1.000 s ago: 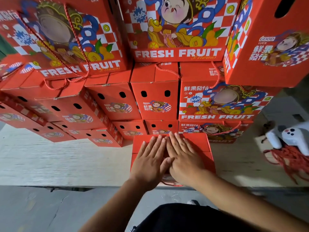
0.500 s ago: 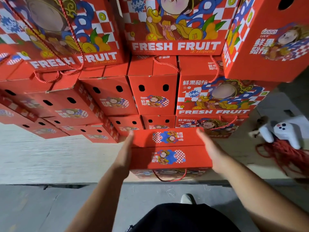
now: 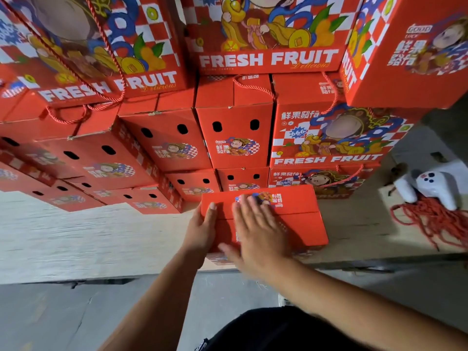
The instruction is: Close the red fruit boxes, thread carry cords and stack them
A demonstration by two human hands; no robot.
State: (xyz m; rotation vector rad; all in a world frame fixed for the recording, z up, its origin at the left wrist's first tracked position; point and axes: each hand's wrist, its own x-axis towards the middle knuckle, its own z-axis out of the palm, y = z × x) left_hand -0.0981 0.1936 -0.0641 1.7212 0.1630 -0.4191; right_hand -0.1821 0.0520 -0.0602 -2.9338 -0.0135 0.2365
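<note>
closed red box (image 3: 298, 219) on worktop (image 3: 76, 239) before stacked boxes (image 3: 235, 138), left hand (image 3: 200, 230) curled round its left edge, right hand (image 3: 255, 231) flat on lid; probably light, stiff, crushable card, best lifted by both sides.

The red fruit boxes (image 3: 298, 219) are printed cardboard with a slight sheen; the cords (image 3: 435, 221) are twisted fibre; the bench (image 3: 76, 236) is pale, rough-grained wood.
</note>
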